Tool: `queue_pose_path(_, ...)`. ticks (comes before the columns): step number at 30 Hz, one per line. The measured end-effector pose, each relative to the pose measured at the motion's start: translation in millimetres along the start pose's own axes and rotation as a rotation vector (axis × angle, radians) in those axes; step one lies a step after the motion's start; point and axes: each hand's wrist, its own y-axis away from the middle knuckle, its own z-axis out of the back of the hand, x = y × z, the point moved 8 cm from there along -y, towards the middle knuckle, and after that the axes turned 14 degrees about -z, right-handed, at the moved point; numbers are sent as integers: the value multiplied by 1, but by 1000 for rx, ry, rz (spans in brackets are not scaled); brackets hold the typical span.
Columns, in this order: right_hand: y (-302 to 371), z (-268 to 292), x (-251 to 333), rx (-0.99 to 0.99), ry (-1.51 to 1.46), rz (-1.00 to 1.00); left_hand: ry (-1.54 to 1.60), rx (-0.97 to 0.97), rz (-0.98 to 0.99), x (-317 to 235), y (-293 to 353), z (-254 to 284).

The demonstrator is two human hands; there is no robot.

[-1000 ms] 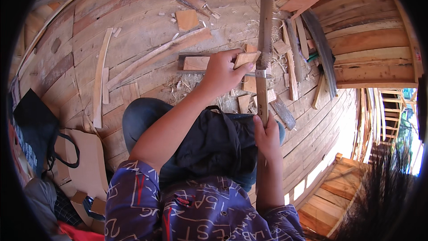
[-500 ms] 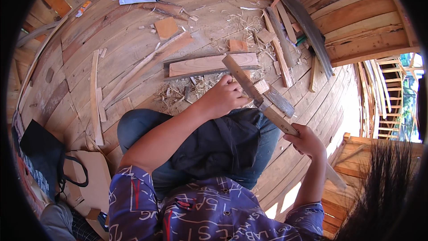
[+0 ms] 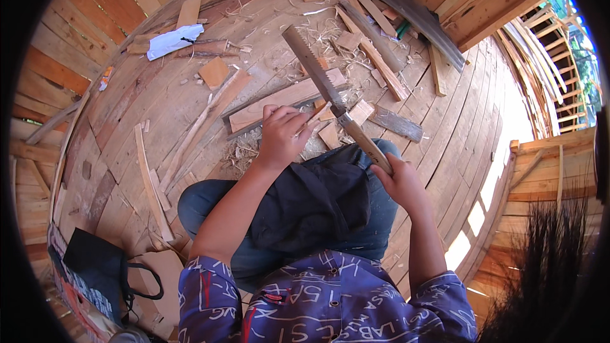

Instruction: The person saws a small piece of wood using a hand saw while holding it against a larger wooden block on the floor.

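My right hand is closed round the wooden handle of a handsaw. Its toothed metal blade points up and away to the left, over a plank with pale wood and a dark edge. My left hand is left of the saw, fingers pinched on a thin pale stick that slants toward the blade's base. Whether the stick touches the blade I cannot tell. Beyond the handle lie a small light wood block and a short grey-barked offcut. A black cloth covers my lap.
Curly shavings and scraps litter the plank floor. Long wood strips lie to the left, and boards lean at the far right. A black bag stands by a cardboard box at lower left.
My left hand has moved left and a little down from the saw blade, with the thin stick now showing. The saw has shifted up and left, and the view has turned.
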Motion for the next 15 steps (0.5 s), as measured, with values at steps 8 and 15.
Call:
queue_pose_path(8,7,-32,7,-174,-62,31,658,-67,632,29,20,-24)
queue_pose_path(15,10,-30,6,-79,-61,6,-99,32,-87,-1,-16,16)
